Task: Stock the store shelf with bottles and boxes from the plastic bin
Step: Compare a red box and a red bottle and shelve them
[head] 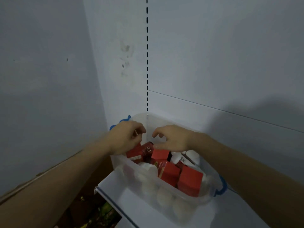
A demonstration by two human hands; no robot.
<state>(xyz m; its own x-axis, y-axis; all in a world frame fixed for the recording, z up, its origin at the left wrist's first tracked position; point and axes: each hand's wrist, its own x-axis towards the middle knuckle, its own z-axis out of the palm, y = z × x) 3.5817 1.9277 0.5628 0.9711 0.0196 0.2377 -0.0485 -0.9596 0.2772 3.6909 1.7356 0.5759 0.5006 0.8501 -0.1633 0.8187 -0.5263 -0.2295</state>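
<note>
Plastic bin (164, 191) holds red boxes (189, 181), white bottles (148, 170); hand grips unclear.

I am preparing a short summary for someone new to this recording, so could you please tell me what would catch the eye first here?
The red boxes stand out most, heaped with white bottles in a clear plastic bin on the white shelf. Both hands hover over the bin's far end, the left hand curled at a red box there, the right hand loosely curled and holding nothing. A dark slotted rail runs up the pale wall behind.
</note>
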